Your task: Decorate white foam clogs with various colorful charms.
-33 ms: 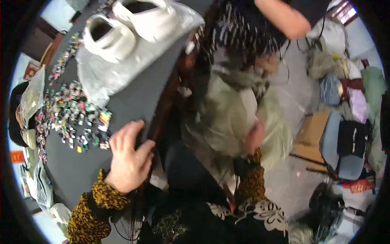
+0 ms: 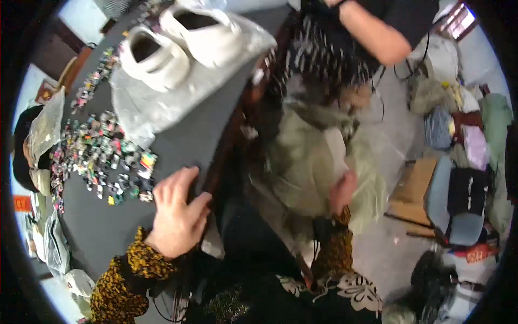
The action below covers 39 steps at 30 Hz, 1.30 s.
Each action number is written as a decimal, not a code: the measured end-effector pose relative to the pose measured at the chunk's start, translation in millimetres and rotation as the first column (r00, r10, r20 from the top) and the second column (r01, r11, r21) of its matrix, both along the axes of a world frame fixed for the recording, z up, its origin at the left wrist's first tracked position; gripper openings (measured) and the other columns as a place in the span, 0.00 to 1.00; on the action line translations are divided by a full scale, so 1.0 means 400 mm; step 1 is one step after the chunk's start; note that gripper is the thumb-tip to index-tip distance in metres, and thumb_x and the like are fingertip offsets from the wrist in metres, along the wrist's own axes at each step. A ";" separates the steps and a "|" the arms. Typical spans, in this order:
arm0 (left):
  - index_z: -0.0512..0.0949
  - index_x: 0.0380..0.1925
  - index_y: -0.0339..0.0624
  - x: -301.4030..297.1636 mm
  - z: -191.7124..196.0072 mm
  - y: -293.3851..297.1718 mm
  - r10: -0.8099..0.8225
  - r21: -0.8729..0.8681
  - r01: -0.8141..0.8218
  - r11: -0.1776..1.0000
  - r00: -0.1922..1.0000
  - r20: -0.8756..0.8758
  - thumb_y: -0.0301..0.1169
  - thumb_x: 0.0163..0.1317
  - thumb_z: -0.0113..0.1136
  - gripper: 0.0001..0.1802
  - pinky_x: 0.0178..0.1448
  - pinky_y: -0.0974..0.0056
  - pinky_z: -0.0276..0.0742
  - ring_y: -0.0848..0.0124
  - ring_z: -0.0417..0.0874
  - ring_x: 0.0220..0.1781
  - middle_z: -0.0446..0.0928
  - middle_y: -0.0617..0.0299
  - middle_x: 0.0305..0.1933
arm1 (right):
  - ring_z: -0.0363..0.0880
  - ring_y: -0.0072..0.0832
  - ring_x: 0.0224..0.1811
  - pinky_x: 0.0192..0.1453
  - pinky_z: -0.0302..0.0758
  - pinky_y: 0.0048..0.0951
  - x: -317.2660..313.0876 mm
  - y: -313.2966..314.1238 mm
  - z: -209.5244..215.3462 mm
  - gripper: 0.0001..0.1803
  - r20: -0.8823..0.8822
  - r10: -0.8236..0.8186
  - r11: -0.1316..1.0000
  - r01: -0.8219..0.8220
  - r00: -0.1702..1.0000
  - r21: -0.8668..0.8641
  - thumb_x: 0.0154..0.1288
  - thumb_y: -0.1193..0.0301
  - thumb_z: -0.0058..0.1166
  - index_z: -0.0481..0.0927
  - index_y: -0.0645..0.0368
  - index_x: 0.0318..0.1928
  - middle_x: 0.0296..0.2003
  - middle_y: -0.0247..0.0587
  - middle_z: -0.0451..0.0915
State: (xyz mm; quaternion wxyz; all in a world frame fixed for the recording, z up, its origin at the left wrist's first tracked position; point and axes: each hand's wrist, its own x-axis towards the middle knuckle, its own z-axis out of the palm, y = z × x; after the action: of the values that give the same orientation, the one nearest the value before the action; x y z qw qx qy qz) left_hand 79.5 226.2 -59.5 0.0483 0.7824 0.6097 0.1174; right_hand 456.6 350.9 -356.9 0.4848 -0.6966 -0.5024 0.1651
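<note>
My left hand [image 2: 178, 213] lies on the edge of the dark grey table [image 2: 199, 129], fingers spread and nothing in them. Close to its fingertips is a spread of small multicoloured pieces [image 2: 108, 151], too small to name. My right hand [image 2: 342, 191] is lower, off the table, over a large translucent greenish plastic bag [image 2: 302, 167]. A white flat piece [image 2: 335, 148] shows just beyond that hand. Its fingers are blurred, so I cannot make out whether they grip the bag or the white piece.
A pair of white shoes [image 2: 208, 40] stands on clear plastic [image 2: 162, 108] on the table. Across from me is another person's bare arm [image 2: 375, 35]. To the right are a blue chair [image 2: 440, 189], a cardboard box [image 2: 413, 186] and piled clothes [image 2: 475, 140].
The whole view has shifted slightly, so the table and shoes appear a little lower and farther right. Both hands keep nearly the same places.
</note>
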 end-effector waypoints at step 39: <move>0.66 0.58 0.32 -0.059 0.190 -0.232 -0.179 0.058 0.173 0.983 0.857 0.483 0.35 0.65 0.58 0.26 0.60 0.52 0.71 0.48 0.72 0.58 0.65 0.42 0.60 | 0.78 0.30 0.47 0.56 0.72 0.33 -0.296 -0.162 1.063 0.15 -0.628 0.691 0.720 -0.406 0.356 0.562 0.70 0.65 0.42 0.76 0.63 0.46 0.44 0.41 0.80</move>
State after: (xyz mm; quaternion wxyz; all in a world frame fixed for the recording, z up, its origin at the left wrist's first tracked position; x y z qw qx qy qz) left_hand 56.1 133.4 16.5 0.2054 0.7804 0.5031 0.3092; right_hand 338.2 286.1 68.5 0.6737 -0.2415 -0.4481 0.5358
